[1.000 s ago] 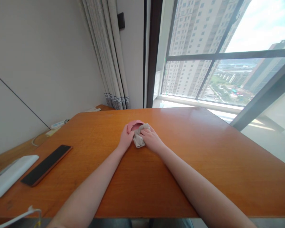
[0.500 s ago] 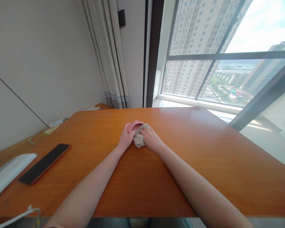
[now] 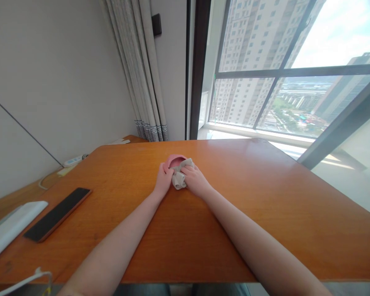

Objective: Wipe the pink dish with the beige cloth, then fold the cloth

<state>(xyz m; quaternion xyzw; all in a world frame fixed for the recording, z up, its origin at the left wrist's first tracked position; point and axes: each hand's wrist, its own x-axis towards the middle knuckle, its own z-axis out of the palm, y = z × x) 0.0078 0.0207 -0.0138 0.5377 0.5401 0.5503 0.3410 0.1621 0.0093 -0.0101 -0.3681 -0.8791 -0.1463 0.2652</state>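
Note:
A pink, rounded, hollow thing that looks like a bowl (image 3: 174,158) is tilted toward me over the middle of the table. My left hand (image 3: 164,178) grips its left side, thumb at the near rim. Against its inner right side lies a crumpled light grey cloth (image 3: 179,179), which hangs down between my hands. My right hand (image 3: 196,179) is closed on that cloth, its fingertips pressing it at the rim. Part of the bowl is hidden behind the cloth and my fingers.
The wooden table (image 3: 265,213) stretches out around my hands. At its left lie a flat black bar with a reddish edge (image 3: 58,214) and a white device (image 3: 15,226). A white cable (image 3: 21,283) crosses the near left corner, and a power strip (image 3: 74,160) sits by the wall.
The bowl has tipped slightly, so more of its hollow inside shows. My left hand has shifted a little left, and the cloth sits slightly higher.

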